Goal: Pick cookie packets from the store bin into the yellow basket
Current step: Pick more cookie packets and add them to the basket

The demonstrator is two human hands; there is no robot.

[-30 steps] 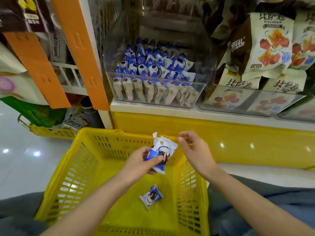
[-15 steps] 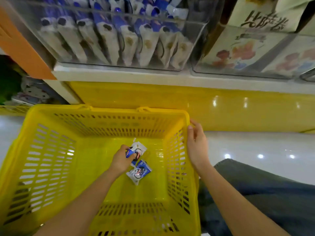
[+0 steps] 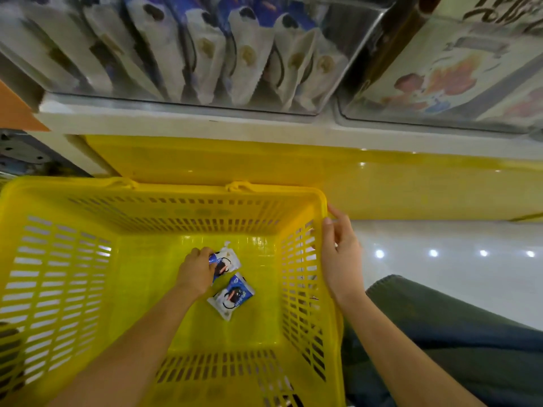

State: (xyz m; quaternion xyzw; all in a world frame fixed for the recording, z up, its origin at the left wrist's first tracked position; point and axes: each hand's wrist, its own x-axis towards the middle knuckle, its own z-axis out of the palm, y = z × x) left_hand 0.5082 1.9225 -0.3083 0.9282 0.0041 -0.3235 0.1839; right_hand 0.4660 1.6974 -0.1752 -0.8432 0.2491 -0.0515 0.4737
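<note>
cookie packet (image 3: pixel 227 259) at floor centre of yellow basket (image 3: pixel 176 190), left hand (image 3: pixel 197 271) fingers curled round its left end. Looks light: slick crinkly film pillow, contents likely brittle, so pinch a crimped end seam, don't squeeze. Second packet (image 3: pixel 232 295) flat just beside it. Right hand (image 3: pixel 340 254) touches basket's right rim, grip unclear. Basket is rigid slotted plastic; clear store bin (image 3: pixel 205 60) above it

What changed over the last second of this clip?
The left hand carried its cookie packet down from above the yellow basket to its floor, beside the other packet, and still grips it. The right hand moved from beside that packet to hold the basket's right rim. The other packet stayed put.
</note>
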